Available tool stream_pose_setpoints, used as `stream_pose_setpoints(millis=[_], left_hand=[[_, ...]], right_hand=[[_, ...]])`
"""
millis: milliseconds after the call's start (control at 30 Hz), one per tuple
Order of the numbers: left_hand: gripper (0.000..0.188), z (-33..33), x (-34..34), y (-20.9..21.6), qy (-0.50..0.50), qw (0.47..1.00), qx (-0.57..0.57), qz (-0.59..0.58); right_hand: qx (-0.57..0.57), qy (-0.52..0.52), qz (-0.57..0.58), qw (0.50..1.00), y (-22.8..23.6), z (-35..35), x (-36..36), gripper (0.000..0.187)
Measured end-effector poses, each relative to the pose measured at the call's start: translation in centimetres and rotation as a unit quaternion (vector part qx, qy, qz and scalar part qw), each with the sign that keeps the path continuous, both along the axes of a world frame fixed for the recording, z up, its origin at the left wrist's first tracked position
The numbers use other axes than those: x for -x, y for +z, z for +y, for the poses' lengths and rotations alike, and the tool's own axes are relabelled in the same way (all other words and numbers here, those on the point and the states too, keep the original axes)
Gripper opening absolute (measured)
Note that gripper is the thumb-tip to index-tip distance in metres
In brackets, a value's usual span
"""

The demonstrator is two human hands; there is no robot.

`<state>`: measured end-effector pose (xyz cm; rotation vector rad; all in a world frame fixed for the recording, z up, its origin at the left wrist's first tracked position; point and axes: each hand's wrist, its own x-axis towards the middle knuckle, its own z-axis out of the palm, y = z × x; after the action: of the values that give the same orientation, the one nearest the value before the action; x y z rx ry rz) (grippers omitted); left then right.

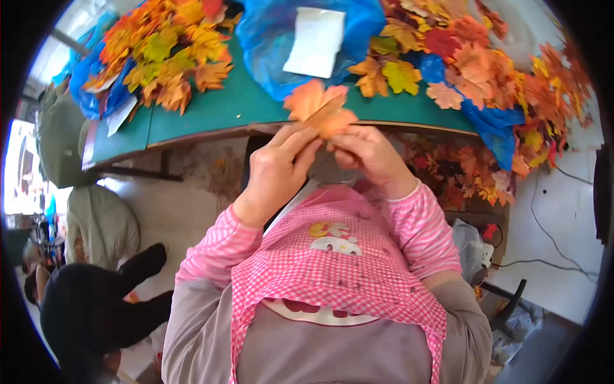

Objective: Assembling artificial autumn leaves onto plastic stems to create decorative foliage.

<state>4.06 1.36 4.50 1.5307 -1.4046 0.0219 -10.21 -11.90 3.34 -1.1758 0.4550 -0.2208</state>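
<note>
When viewed from the head camera, locate the orange leaf (323,109) between both hands, raised in front of the wearer at the near edge of the green table (204,118). Note the left hand (275,160) with thumb and fingers pinched on the lower left part of the leaf, back of the hand toward the camera. Note the right hand (371,153) positioned close beside, with fingers curled and fingertips closed at the base of the leaf. Treat the exact hold on any stem, and the number of leaf layers, as undetermined, being partly hidden by the fingers. Judge the step in hand as close two-handed work at the leaf base, apparently adjusting or spreading. For the next move, allow for a firm left pinch as the anchor and a light, precise touch from the right fingertips, without creasing the lobes. Observe ahead, across the tabletop, the blue plastic sheet (262,48) bearing a white paper (314,41), flanked by a left leaf pile (169,51) and a right leaf pile (480,57). Check clearance from both piles before any lowering, to avoid snagging on loose foliage.
</note>
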Motion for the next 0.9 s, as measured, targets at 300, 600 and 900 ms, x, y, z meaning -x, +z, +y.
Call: stream_pose_setpoints(millis=[300,600,900], left_hand=[[0.016,1.0,-1.0,1.8,-0.074,0.896,-0.366,0.238],[0.019,0.4,-1.8,0.2,-0.111,0.836,-0.388,0.372],[0.015,0.2,-2.6,-0.9,-0.113,0.744,-0.357,0.554]], right_hand=[[0.420,-0.121,0.072,0.897,-0.3,-5.2,0.8,0.016],[0.649,-0.392,0.177,0.628,-3.1,-17.2,-1.1,0.018],[0.618,-0.394,-0.018,0.680,0.2,-12.6,2.1,0.012]])
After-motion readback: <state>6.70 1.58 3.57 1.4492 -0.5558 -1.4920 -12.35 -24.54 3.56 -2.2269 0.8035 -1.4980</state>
